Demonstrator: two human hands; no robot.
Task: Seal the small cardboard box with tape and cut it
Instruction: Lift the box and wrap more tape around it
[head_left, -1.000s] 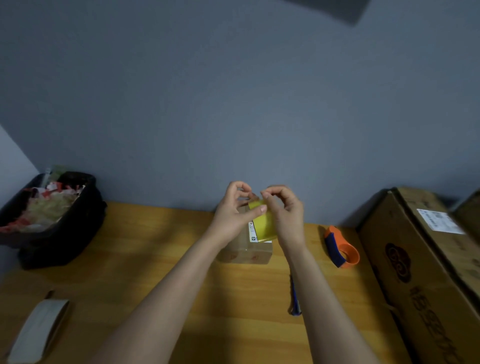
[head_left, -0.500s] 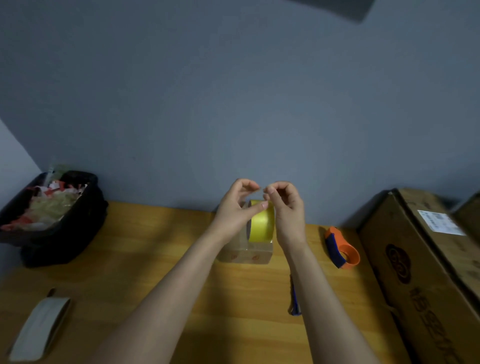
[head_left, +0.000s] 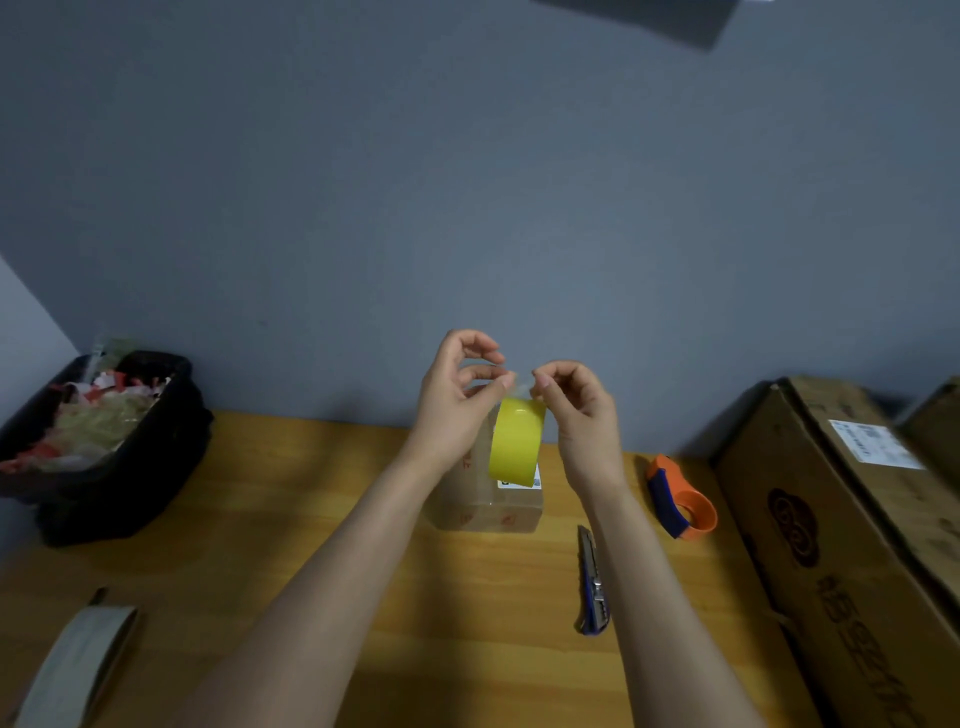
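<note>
A small cardboard box sits on the wooden table near the wall, partly hidden behind my hands. Above it hangs a yellow tape roll, standing on edge. My left hand and my right hand are raised over the box, and each pinches the clear free end of the tape at the top of the roll. A blue utility knife lies on the table to the right of the box.
An orange and blue tape dispenser lies right of the knife. A large cardboard carton fills the right side. A black bin of scraps stands at the back left. A pale tape roll lies at the front left.
Both hands have lifted slightly and drawn apart at the fingertips, and the tape roll has turned edge-on and now hangs from the pinched free end.
</note>
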